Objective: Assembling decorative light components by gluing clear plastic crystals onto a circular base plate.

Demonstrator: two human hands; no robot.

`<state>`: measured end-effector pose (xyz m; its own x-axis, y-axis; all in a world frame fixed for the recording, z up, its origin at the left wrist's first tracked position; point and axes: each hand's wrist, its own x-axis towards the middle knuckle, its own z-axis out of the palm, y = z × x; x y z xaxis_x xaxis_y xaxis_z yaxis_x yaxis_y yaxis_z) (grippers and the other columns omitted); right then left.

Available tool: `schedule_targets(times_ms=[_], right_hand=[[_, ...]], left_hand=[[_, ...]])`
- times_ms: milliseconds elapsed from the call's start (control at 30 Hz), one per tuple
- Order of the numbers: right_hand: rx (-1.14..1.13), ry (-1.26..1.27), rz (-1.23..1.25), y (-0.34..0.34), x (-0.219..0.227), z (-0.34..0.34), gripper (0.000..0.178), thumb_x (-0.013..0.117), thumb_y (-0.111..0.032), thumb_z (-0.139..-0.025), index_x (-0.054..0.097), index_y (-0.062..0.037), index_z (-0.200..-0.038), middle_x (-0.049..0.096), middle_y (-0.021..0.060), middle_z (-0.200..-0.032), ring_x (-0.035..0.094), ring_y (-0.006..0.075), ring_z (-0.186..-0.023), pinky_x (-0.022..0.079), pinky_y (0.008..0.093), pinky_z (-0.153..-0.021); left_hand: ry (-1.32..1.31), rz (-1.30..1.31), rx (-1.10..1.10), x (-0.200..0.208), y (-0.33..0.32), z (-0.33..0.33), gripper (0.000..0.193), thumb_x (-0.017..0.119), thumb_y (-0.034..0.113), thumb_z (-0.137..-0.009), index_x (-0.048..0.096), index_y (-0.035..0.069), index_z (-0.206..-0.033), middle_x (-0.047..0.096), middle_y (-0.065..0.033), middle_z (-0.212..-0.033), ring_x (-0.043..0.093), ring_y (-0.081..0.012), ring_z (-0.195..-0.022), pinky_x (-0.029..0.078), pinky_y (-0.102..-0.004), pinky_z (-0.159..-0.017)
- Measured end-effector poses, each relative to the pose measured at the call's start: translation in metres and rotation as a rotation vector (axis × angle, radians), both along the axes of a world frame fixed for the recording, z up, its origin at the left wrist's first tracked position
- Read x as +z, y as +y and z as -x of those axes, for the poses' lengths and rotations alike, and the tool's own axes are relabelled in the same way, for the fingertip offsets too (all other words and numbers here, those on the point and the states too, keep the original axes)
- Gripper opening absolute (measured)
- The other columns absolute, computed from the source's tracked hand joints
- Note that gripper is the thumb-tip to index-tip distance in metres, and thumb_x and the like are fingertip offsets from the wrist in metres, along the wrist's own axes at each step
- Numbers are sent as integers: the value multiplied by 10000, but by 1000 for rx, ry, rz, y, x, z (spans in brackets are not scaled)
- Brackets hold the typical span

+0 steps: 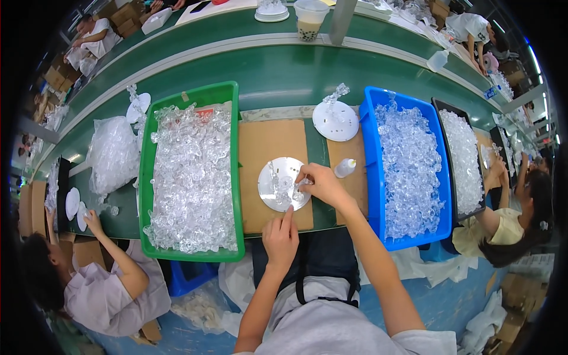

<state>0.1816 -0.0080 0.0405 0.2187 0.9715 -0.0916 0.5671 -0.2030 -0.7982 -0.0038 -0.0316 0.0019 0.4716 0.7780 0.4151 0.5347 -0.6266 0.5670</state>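
A round white disc [273,190] with small holes lies on the cardboard sheet in front of me, and clear plastic pieces stand on it. My right hand [323,184] reaches over the disc's right side, its fingertips pinched on a small clear plastic piece [304,183]. From the near side, my left hand [280,238] rests its stretched index finger on the disc's near rim; its other fingers are curled and hold nothing that I can see. To the right of the disc is a small white squeeze bottle [345,168]. Farther back sits a second white disc [336,123] carrying a clear plastic piece.
A green bin [239,177] full of clear plastic pieces stands left, a blue bin [370,148] of them right, with a black tray [436,106] beyond. Cardboard [266,133] covers part of the green bench [272,77]. A drink cup [309,26] stands behind. People work on both sides.
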Motion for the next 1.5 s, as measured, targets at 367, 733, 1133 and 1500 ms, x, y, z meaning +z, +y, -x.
schedule_targets(times_ms=[367,733,1133,1500], right_hand=[[-205,-102,-292,-36,-4,28,311,652,-31,-736,583,-46,-1039,604,107,-916,599,205,-862,469,303,-746],[-812,-14,-432,-35,-29,-8,483,746,-141,-740,465,-2,-1107,597,186,-980,595,295,-923,449,376,-826],[-346,-394,-238,-103,-13,15,375,766,-138,-611,612,-106,-951,614,70,-874,574,269,-833,404,376,-725],[-238,-402,-187,-94,-15,15,355,740,-102,-635,607,-131,-963,576,59,-848,549,255,-872,390,377,-746]], left_hand=[[83,-37,28,-21,17,-34,320,600,181,-861,596,6,-1129,566,-105,-675,574,-272,-530,441,-366,-465],[165,-53,69,-19,10,-34,339,594,128,-861,586,61,-1193,611,-109,-705,586,-285,-548,442,-374,-472],[11,-84,88,-20,14,-34,328,609,65,-841,609,72,-1170,658,-104,-749,628,-262,-598,467,-349,-507],[12,-97,99,-22,14,-35,336,626,72,-833,614,84,-1168,656,-97,-723,626,-239,-576,463,-338,-494]])
